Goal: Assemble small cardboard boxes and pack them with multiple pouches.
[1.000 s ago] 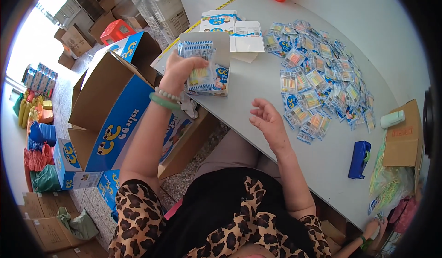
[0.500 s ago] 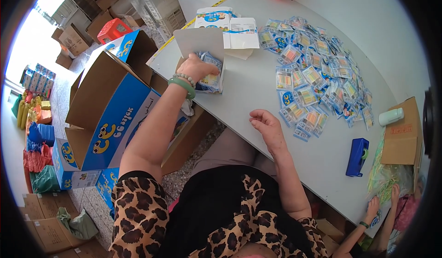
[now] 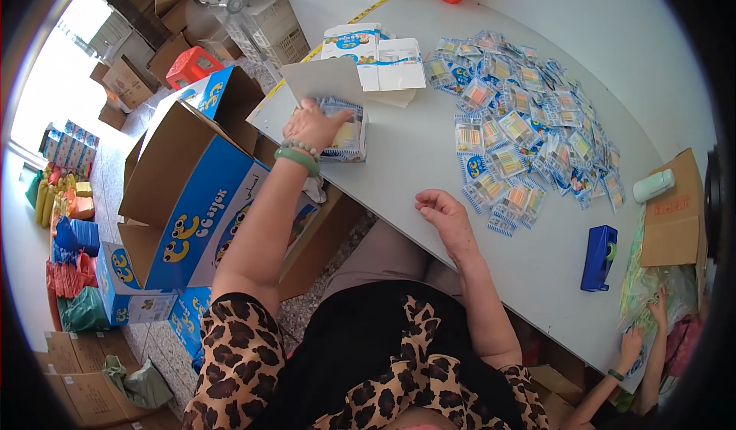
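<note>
My left hand [image 3: 310, 128], with a green bangle and a beaded bracelet at its wrist, lies over the left side of a small carton [image 3: 363, 148]. Its thumb is spread toward the packets [image 3: 346, 132] inside; the fingers are partly bent near the raised lid flap [image 3: 326, 81]. The carton's left wall is hidden beneath it. My right hand [image 3: 448, 221] hovers by the table's near edge, empty, its fingers loosely curled and thumb slightly apart. To its right spreads a large heap of small clear-and-blue packets [image 3: 507, 161] holding coloured sticks.
Flattened printed cartons [image 3: 399, 65] lie behind the small carton. A big open blue shipping box [image 3: 188, 227] stands left of the table [image 3: 429, 150]. At right are a blue tape dispenser [image 3: 598, 257], a white cylinder [image 3: 653, 186], a brown box [image 3: 671, 230] and another person's hands [image 3: 631, 345].
My left hand has shifted left from over the packets to the small carton's left side, its thumb spreading. My right hand stays nearly in place. The view has shifted slightly.
</note>
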Tool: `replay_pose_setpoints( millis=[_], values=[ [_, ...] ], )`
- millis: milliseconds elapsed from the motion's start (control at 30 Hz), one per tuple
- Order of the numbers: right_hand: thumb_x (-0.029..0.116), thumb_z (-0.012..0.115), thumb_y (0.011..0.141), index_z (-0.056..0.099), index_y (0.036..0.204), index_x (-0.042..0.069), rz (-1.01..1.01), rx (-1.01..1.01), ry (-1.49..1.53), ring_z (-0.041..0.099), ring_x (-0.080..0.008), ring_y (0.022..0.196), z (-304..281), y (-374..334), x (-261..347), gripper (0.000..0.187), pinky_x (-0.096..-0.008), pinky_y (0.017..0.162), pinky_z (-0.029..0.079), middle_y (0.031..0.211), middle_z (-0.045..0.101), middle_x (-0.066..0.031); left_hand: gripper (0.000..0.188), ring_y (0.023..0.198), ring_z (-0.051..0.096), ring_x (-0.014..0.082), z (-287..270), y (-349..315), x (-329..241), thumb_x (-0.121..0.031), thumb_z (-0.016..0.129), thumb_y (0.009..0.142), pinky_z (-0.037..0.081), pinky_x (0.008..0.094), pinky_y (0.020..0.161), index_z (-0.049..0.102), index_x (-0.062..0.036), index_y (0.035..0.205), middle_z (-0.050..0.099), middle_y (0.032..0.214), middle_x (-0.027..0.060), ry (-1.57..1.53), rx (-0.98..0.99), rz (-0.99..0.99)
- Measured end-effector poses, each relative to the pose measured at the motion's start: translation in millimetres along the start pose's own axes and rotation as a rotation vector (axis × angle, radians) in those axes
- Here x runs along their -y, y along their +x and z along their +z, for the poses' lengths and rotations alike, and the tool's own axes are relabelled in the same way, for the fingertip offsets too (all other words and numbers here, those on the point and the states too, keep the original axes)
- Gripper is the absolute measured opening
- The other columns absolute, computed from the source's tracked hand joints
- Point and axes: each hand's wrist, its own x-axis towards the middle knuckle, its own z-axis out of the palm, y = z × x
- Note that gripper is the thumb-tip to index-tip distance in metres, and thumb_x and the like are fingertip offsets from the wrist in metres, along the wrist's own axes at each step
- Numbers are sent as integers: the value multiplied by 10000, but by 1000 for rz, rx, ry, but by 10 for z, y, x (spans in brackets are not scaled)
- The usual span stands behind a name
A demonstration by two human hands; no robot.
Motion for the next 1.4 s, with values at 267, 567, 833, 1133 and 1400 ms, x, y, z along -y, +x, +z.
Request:
replay_pose_setpoints(
  millis=[267, 567, 833, 1133, 1400],
  values=[
    [0, 547, 860, 599, 1119, -7, -26, 12, 33, 577, -121, 992, -48, -3, -37, 264, -252, 901, 442, 1024, 614, -41, 880, 1298, 383, 424, 206, -311, 121, -484, 733, 720, 345, 523, 1018, 354, -59, 1390, 413, 1390, 215, 85, -199, 338],
    [-2, 545, 862, 600, 1119, -9, -10, -23, 4, 578, -123, 990, -14, -2, -39, 262, -256, 909, 445, 1030, 615, -42, 910, 1378, 255, 442, 432, -247, 98, -515, 692, 728, 190, 553, 1096, 310, -107, 1447, 256, 1479, 291, 177, -228, 210],
    [1, 550, 864, 600, 1115, -9, -12, -24, 4, 581, -124, 990, -51, 31, -69, 257, -256, 903, 449, 1029, 616, -41, 554, 1404, 248, 363, 312, -332, 194, -371, 522, 909, 99, 675, 1080, 412, -126, 1394, 390, 1470, 41, 298, -82, 609],
    [3, 558, 854, 603, 1109, -6, -24, -39, 15, 581, -121, 974, -36, -10, -80, 259, -256, 892, 455, 1016, 615, -37, 395, 1182, 535, 252, 141, -98, 512, -321, 562, 915, 409, 405, 976, 584, -85, 1232, 629, 1181, 132, -605, -234, 407],
    [138, 669, 812, 334, 1417, 52, -271, -52, -465, 546, -203, 1100, 496, 529, 192, 697, -342, 927, 468, 1282, 519, -120, 373, 1029, 568, 158, 395, -113, 726, -198, 530, 947, 440, 279, 893, 537, 6, 1259, 618, 1132, 85, -1144, 43, 36]
  ],
)
